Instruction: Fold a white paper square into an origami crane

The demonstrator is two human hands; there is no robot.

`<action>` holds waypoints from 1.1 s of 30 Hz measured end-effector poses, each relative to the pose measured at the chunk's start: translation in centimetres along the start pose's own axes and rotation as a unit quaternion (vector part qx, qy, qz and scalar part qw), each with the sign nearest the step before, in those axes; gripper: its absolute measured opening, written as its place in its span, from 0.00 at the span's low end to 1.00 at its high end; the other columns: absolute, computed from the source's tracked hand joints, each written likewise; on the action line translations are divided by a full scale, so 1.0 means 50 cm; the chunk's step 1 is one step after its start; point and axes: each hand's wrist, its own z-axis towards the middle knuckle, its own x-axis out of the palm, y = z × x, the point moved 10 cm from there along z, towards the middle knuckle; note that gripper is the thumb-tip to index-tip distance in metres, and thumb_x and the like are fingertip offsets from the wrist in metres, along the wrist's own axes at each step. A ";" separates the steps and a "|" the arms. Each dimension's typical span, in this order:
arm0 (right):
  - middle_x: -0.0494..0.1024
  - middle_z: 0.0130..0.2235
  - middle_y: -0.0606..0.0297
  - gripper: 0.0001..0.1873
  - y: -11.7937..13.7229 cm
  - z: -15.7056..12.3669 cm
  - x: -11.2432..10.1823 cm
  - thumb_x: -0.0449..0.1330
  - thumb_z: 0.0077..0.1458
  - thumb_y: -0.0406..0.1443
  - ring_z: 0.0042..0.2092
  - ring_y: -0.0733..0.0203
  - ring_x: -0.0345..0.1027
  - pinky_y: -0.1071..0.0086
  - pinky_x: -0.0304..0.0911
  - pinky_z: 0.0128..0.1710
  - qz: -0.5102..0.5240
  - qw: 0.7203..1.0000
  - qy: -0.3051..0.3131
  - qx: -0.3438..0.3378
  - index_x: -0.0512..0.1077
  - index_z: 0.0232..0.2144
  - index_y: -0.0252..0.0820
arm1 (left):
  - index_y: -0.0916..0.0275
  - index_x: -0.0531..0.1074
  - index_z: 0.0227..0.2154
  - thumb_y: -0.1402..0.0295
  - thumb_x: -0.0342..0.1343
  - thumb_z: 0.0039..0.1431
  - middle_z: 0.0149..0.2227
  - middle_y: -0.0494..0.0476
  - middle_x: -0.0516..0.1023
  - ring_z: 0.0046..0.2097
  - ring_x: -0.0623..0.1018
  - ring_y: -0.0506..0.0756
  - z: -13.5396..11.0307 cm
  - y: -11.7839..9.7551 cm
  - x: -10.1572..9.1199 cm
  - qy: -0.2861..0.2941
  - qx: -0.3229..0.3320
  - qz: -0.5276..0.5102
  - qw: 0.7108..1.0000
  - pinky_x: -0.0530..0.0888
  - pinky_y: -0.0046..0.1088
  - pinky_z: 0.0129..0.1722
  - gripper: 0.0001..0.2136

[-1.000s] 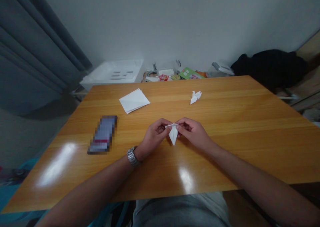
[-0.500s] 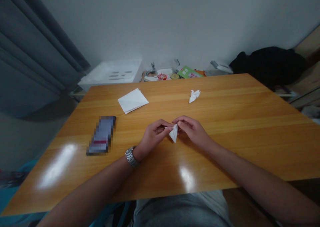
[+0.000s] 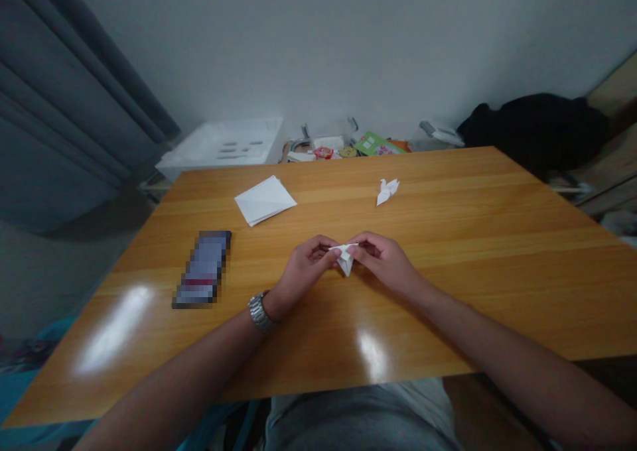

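A small folded white paper (image 3: 345, 263) is held between my two hands above the wooden table (image 3: 448, 239), its pointed end facing me. My left hand (image 3: 312, 260), with a metal watch (image 3: 260, 312) on the wrist, pinches its left side, thumb on top. On the right side my right hand (image 3: 381, 255) grips it between thumb and fingers. The paper's upper part shows a flat folded-over edge. Fingertips behind the paper are partly hidden. Farther back on the table sits a finished-looking white paper crane (image 3: 387, 191).
A stack of white paper sheets (image 3: 265, 201) lies at the back left, with a blurred-out phone (image 3: 203, 270) nearer me. Past the far edge are a white foam box (image 3: 223, 142), a green packet (image 3: 378, 144) and a black cloth heap (image 3: 537, 129).
The top of the folded paper now shows a flap turned down toward me. My right thumb has shifted lower and left onto it, and the visible point looks shorter.
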 end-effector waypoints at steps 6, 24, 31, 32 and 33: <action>0.80 0.33 0.64 0.13 0.001 0.001 0.000 0.65 0.57 0.46 0.35 0.59 0.74 0.67 0.69 0.37 0.025 1.000 0.004 0.013 0.77 0.35 0.42 | 0.66 0.74 0.34 0.55 0.62 0.60 0.31 0.56 0.79 0.33 0.79 0.52 0.000 -0.012 -0.008 -0.017 0.004 0.000 1.000 0.77 0.27 0.35 0.15; 0.81 0.35 0.63 0.12 0.010 -0.005 0.006 0.62 0.61 0.45 0.37 0.58 0.74 0.67 0.66 0.39 -0.076 0.997 0.025 -0.017 0.77 0.35 0.42 | 0.64 0.74 0.35 0.58 0.61 0.61 0.33 0.56 0.80 0.33 0.80 0.52 -0.005 -0.015 -0.004 -0.022 0.029 0.100 0.994 0.76 0.24 0.33 0.13; 0.82 0.35 0.62 0.14 0.014 -0.006 0.007 0.61 0.61 0.46 0.37 0.58 0.74 0.67 0.66 0.39 -0.095 0.994 0.036 -0.029 0.79 0.35 0.42 | 0.63 0.74 0.35 0.59 0.57 0.65 0.33 0.54 0.80 0.34 0.79 0.51 -0.008 -0.034 -0.004 -0.014 0.064 0.187 0.980 0.75 0.25 0.36 0.12; 0.83 0.35 0.62 0.15 0.013 -0.006 0.008 0.61 0.62 0.46 0.37 0.58 0.75 0.67 0.66 0.38 -0.095 0.994 0.041 -0.027 0.79 0.34 0.42 | 0.63 0.74 0.35 0.59 0.57 0.65 0.33 0.54 0.79 0.34 0.78 0.51 -0.007 -0.037 -0.005 -0.015 0.070 0.198 0.978 0.75 0.25 0.37 0.12; 0.83 0.35 0.62 0.15 0.012 -0.006 0.008 0.61 0.62 0.46 0.37 0.57 0.75 0.67 0.66 0.38 -0.095 0.994 0.045 -0.026 0.79 0.34 0.42 | 0.63 0.75 0.35 0.59 0.57 0.65 0.33 0.54 0.79 0.34 0.78 0.51 -0.007 -0.038 -0.005 -0.015 0.073 0.207 0.976 0.75 0.25 0.37 0.12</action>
